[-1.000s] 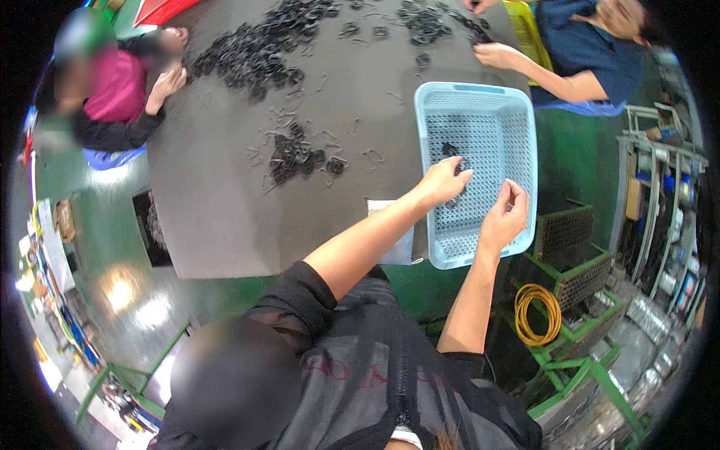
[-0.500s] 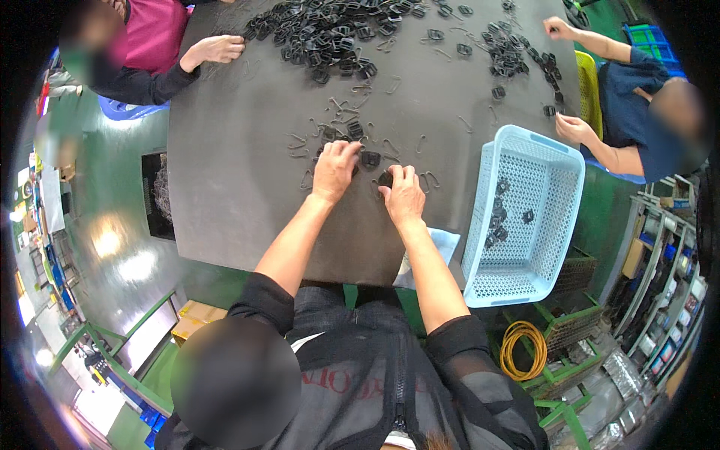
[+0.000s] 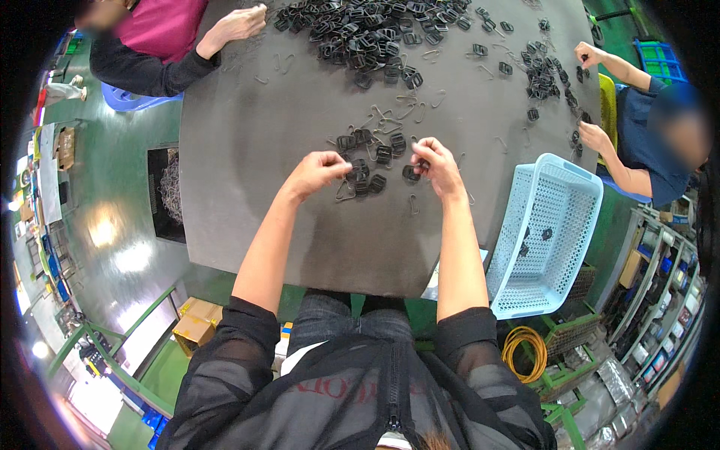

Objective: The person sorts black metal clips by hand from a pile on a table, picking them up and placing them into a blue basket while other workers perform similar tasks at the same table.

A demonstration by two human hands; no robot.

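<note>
In the middle of the dark table (image 3: 240, 202) lies a small cluster of black plastic strap buckles (image 3: 362, 180), with bent wire hooks (image 3: 386, 120) among and behind them. My left hand (image 3: 316, 174) is at the cluster's left side, thumb and fingers pinched together; whatever sits between the fingertips is too small to make out. To the right, my right hand (image 3: 441, 171) is closed with a dark piece, apparently a black buckle, partly hidden between thumb and fingers. Another buckle (image 3: 410, 173) is just beside its fingertips.
A large heap of black buckles (image 3: 360, 37) covers the far side. At right, a light blue basket (image 3: 517, 281) holds a few black pieces. One co-worker's hand (image 3: 238, 24) is at far left; another co-worker's hands (image 3: 596, 139) handle buckles at far right.
My hands have moved apart, the left leftward and the right rightward, uncovering buckles between them. The whole view has shifted. The far-left co-worker's hand has lifted toward the heap's edge.
</note>
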